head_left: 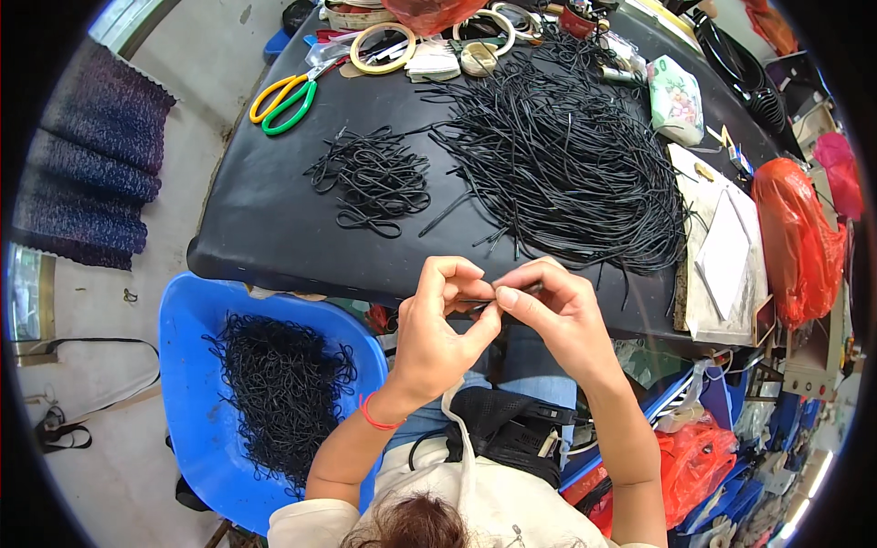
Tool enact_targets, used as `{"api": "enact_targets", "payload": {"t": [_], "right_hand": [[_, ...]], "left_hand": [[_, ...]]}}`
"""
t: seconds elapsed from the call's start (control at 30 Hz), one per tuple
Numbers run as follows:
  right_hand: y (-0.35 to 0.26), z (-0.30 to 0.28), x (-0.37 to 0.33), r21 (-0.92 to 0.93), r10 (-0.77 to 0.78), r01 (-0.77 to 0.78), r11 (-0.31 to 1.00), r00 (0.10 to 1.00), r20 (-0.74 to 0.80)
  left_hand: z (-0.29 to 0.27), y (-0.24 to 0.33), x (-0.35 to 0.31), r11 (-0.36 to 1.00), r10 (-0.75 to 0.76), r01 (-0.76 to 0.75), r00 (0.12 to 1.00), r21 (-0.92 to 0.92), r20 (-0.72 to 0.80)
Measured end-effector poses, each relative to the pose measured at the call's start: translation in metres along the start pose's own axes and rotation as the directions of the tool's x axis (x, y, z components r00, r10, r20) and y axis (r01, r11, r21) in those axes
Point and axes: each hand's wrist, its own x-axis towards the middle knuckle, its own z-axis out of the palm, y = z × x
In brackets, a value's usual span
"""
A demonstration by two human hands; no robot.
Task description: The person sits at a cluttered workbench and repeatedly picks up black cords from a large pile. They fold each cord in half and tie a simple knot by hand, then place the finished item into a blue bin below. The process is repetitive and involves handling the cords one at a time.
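Close together in front of the table's near edge, my left hand (437,333) and my right hand (568,321) meet with fingertips pinched. A short piece of thin black cord (471,301) shows between them; most of it is hidden by the fingers. Beyond my hands, a large heap of long black cords (575,173) covers the table's middle and right. To its left lies a smaller pile of looped black cords (373,178). Below, left of my left forearm, a blue basin (187,365) holds a tangled mass of black cord loops (279,393).
Scissors with yellow and green handles (290,102) lie at the table's (265,201) far left. Tape rolls (384,48) sit at the back. A flowered tissue pack (676,100), a white board (726,247) and a red plastic bag (797,242) line the right.
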Motion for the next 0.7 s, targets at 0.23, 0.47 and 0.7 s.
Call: {"api": "enact_targets", "payload": {"t": [0.23,0.47,0.7], "right_hand": [[0.005,0.006,0.002,0.215,0.086,-0.056,0.975,0.987,-0.133],[0.014,0.009,0.0,0.2,0.056,-0.013,0.98,0.976,-0.21],[0.0,-0.008,-0.006,0.187,0.26,-0.252,0.949,0.965,-0.019]], "left_hand": [[-0.003,0.014,-0.002,0.937,-0.216,0.265,0.951,-0.225,0.22],[0.003,0.007,-0.003,0.894,-0.228,0.305,0.94,-0.328,0.253],[-0.003,0.008,0.0,0.885,-0.262,0.313,0.947,-0.344,0.188]]}}
